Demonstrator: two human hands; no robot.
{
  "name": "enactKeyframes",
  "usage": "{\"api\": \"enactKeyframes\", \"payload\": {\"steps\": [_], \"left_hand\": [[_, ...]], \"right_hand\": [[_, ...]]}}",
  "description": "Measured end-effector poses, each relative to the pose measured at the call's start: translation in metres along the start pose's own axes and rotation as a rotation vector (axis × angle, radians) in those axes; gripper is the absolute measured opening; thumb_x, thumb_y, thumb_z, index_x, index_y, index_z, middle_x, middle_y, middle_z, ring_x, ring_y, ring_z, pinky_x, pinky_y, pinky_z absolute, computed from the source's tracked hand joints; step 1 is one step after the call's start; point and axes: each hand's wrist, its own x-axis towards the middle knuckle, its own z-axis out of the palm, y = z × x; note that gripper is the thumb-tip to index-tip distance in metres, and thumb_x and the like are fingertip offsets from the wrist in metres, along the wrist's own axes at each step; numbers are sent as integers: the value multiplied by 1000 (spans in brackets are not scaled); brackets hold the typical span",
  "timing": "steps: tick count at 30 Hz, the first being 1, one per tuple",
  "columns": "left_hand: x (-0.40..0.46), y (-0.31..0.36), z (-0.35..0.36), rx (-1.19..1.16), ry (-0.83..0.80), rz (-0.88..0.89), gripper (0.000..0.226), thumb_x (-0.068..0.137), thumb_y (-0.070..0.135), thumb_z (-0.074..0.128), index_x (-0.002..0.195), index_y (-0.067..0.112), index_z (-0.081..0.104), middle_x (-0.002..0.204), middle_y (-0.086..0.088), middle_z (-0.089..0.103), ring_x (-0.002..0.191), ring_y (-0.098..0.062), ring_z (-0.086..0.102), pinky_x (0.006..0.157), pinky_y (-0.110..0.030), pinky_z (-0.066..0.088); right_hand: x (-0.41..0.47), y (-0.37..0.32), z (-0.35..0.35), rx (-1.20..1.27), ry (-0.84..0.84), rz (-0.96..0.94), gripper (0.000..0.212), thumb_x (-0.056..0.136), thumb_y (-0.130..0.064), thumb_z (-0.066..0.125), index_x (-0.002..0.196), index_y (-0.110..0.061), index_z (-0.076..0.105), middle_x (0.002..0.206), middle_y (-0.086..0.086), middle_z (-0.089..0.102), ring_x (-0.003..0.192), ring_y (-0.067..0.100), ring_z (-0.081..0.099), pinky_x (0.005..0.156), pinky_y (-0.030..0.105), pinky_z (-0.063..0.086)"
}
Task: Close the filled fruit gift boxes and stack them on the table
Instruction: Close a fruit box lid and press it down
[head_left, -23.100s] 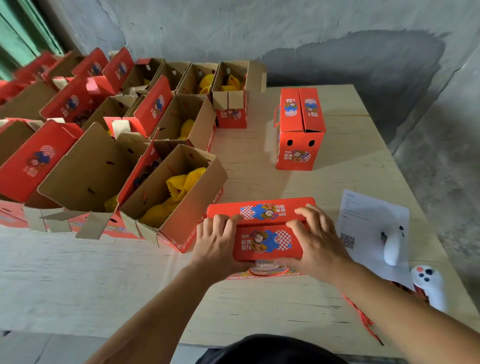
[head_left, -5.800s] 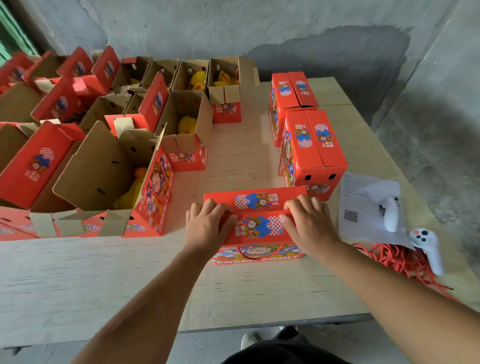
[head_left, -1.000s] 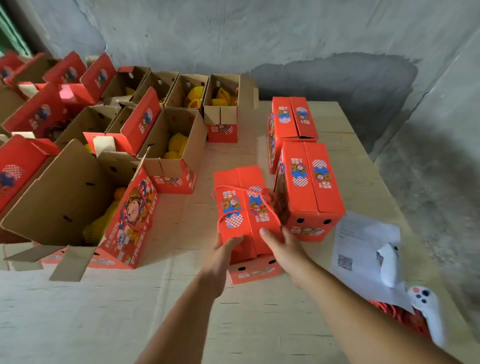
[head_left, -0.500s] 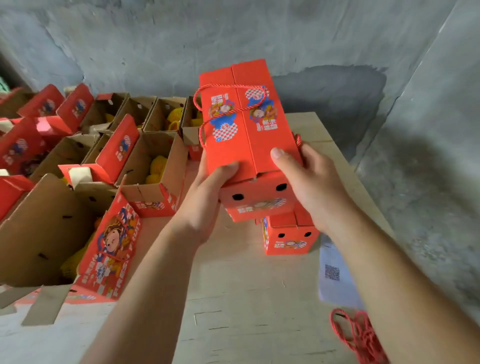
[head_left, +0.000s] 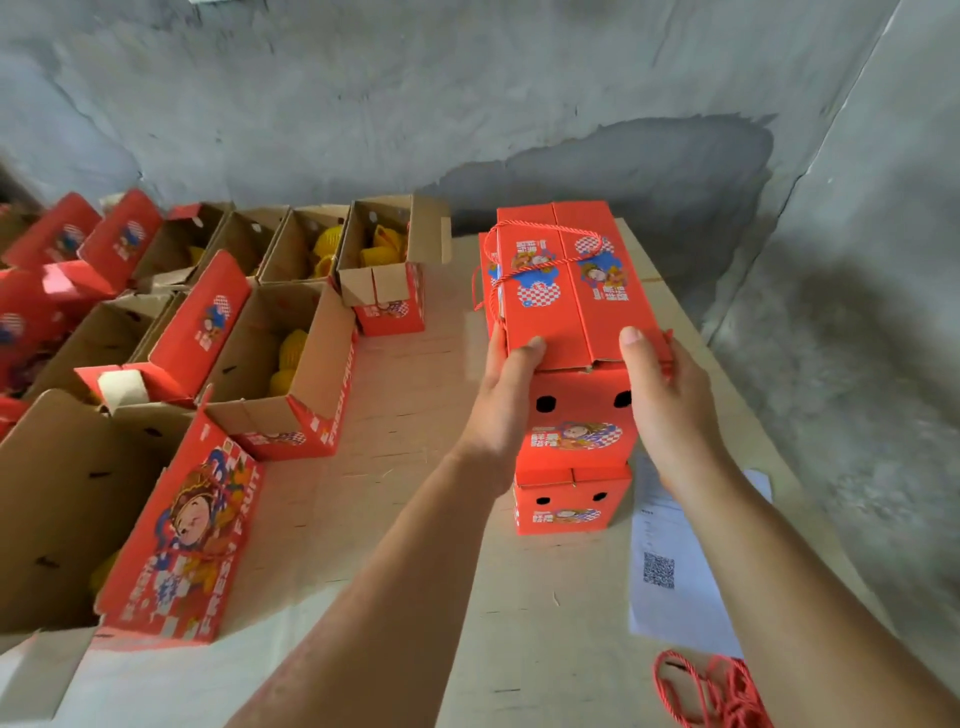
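I hold a closed red gift box (head_left: 566, 291) by its near end, my left hand (head_left: 506, 395) on its left side with the thumb on the lid, my right hand (head_left: 660, 395) on its right side. A red cord handle loops over its lid. It sits on top of another closed red box (head_left: 569, 499) on the plywood table (head_left: 395, 519); whether it rests fully on it I cannot tell. To the left stand several open boxes (head_left: 280, 364) with yellow netted fruit inside.
A white paper sheet (head_left: 670, 566) with a QR code lies right of the stack. A bundle of red cord (head_left: 711, 686) lies at the near right. A grey concrete wall runs behind the table, whose right edge is close to the stack.
The closed box came down from chest height onto the nearer closed box at the right of the table. Both hands still hold its near end.
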Motion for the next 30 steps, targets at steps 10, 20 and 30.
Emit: {"api": "enactKeyframes", "payload": {"steps": [10,20,30], "left_hand": [[-82,-46,-30,59,96,23,33,111,39,44,136,44,64,139,17,65,132,-1,56,108,-22,46],[-168,-16,-194,312,500,112,52,93,41,56,144,36,51,134,18,63,126,6,57,106,-23,49],[-254,-9,-363,1231,837,191,70,92,25,76,153,20,42,152,-7,44,139,-30,42,111,-49,45]], "right_hand": [[-101,50,88,178,82,85,91,96,-35,55,164,-18,-3,173,3,6,158,17,14,126,48,20],[-202,8,247,84,-600,13,34,106,-40,46,110,-15,68,106,4,70,106,17,67,90,29,54],[-279,-38,372,-103,-991,41,65,84,-86,51,143,-62,39,141,-10,61,131,23,58,113,56,43]]}}
